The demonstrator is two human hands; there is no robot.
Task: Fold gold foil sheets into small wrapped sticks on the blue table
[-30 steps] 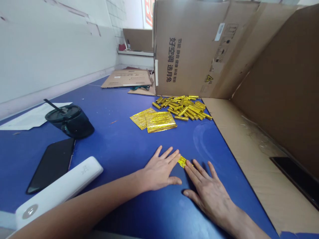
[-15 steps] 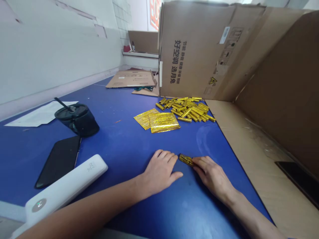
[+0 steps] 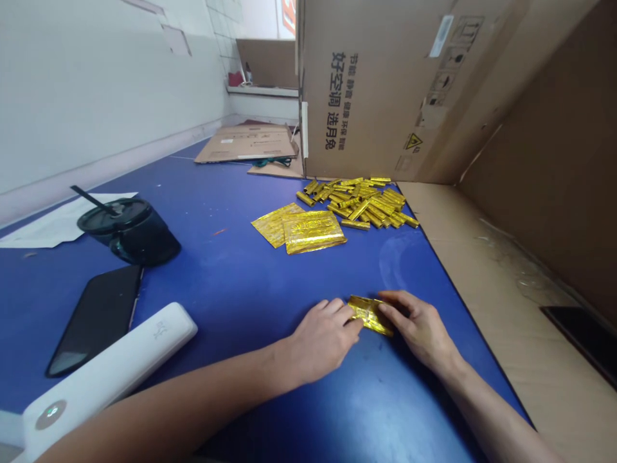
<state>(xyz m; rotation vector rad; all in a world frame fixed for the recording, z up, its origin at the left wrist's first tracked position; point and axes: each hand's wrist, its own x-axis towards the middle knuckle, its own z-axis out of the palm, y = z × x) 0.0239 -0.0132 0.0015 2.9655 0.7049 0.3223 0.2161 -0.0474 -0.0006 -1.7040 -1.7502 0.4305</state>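
Observation:
A gold foil sheet (image 3: 370, 315), partly folded or rolled, lies between my two hands on the blue table (image 3: 270, 411). My left hand (image 3: 325, 337) closes its fingers on the foil's left end. At the opposite end, my right hand (image 3: 414, 321) grips the foil between thumb and fingers. Beyond the hands lie two flat gold foil sheets (image 3: 315, 231), one overlapping the other. Farther back and to the right is a loose pile of rolled gold foil tubes (image 3: 366, 202).
On the left are a dark lidded cup with a straw (image 3: 139, 235), a black phone (image 3: 96, 315) and a white elongated device (image 3: 116, 373). A large cardboard box (image 3: 376, 96) stands behind the pile. Flat cardboard (image 3: 245, 143) and white paper (image 3: 48, 222) lie farther off.
The foil piece between my hands has opened out wider. My left hand has moved onto its left end, and my right thumb now presses on top. The view has shifted slightly.

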